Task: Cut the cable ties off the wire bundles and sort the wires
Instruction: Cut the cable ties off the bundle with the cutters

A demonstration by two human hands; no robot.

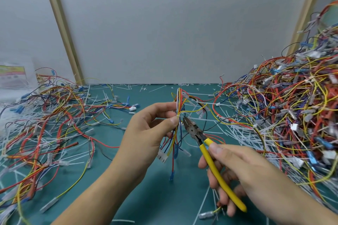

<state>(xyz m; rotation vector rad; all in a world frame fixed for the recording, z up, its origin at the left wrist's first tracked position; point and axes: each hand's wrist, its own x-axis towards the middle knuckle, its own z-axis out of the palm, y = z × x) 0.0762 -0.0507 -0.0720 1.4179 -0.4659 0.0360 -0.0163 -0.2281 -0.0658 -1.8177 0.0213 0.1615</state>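
Wire heaps on a green mat (pixel 155 193), one bundle held up for cutting.

The left hand (pixel 146 133) pinches a wire bundle (pixel 178 128) at its white cable tie (pixel 180 114); the right hand (pixel 236 170) grips yellow-handled cutters (pixel 193 129), whose tips sit just beside the tie.

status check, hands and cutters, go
Left hand pinching wire bundle. Right hand holding yellow-handled cutters, tip near white cable tie. Nothing blocking.
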